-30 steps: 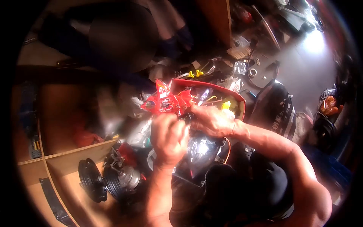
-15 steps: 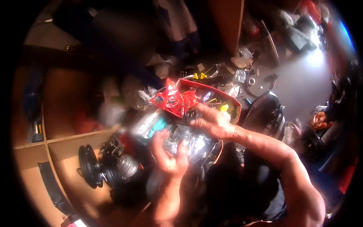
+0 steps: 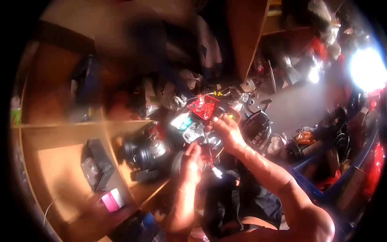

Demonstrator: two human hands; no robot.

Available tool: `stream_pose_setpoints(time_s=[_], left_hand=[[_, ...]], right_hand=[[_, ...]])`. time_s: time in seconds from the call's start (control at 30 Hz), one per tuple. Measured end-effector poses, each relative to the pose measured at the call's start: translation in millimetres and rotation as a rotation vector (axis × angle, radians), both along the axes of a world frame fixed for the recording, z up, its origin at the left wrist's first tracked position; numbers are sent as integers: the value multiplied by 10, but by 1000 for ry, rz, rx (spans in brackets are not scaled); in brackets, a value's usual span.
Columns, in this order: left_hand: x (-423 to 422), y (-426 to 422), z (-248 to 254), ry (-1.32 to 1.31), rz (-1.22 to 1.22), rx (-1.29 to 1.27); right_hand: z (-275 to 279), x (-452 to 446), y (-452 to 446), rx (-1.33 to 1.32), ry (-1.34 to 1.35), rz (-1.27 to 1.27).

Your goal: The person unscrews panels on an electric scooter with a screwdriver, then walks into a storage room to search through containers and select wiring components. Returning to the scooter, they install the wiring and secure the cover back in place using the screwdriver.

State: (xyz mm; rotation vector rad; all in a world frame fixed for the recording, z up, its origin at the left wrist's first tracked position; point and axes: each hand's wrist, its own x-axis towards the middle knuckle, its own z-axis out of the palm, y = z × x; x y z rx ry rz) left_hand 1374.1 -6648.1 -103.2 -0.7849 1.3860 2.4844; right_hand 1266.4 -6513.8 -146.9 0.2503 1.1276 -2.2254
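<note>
My right hand (image 3: pixel 226 132) is closed in a pinch on a thin dark cable (image 3: pixel 207 139). The cable runs down between my hands to a white connector (image 3: pixel 217 172). My left hand (image 3: pixel 192 160) has its fingers curled at a small dark piece (image 3: pixel 199 140), too blurred to name. Just beyond my hands, shiny red plastic packaging (image 3: pixel 202 108) rests in a red-rimmed box (image 3: pixel 238 116). Clear plastic bags (image 3: pixel 193 132) and a teal-coloured packet (image 3: pixel 186 123) lie between my left hand and that box.
Wooden shelf compartments (image 3: pixel 60 126) stand on the left, with black wheel-like parts (image 3: pixel 139 155), a black box (image 3: pixel 96 165) and a pink-and-white box (image 3: pixel 113 200). To the right are a black bag (image 3: pixel 258 127), a blue metal frame (image 3: pixel 308 182) and a bright light (image 3: pixel 367 68).
The view has shifted, showing more of the shelves. My right hand, near the red packaging before, now holds the cable, and the white connector hangs in view. My left hand's spread fingers have curled.
</note>
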Motion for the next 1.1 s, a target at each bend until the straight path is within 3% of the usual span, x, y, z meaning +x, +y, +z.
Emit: stream_pose_setpoints(time_s=[0.07,0.13,0.2,0.33,0.47,0.53,0.6,0.67,0.7,0.73,0.83,0.93,1.07,1.1], left_hand=[[90,200,449,-27,8,-64],[317,263,691,-129,127,56],[617,237,1031,-218,119,-59],[1489,185,1302,-307,138,-194],[2270,289,1394,-184,198,-317],[2544,364,1247,-161,253,-369],[2770,444,1303,-285,332,-253],[2945,542,1308,-356,516,10],[3173,605,1196,-307,429,-242],[3351,641,1022,-239,339,-502],[3591,846,934,-324,621,-203],[3545,986,1206,-441,907,-58],[3674,1050,805,-468,821,-125],[3772,1109,595,-496,816,-128]], right_hand=[[290,217,-36,-38,-5,13],[634,384,-21,4,-28,44],[952,609,-34,-2,-23,37],[1575,1049,30,-97,-160,53],[1406,1621,61,-138,-288,192],[1616,1876,13,-118,-237,397],[1406,2218,56,83,206,628],[1342,2313,-19,-29,396,919],[1468,2344,-63,184,1155,896],[1465,2380,-176,159,852,940],[1452,2704,-322,134,-99,960],[1487,2741,-446,156,-201,1068],[1124,2973,-433,231,-132,1142],[904,3023,-289,325,477,1096]])
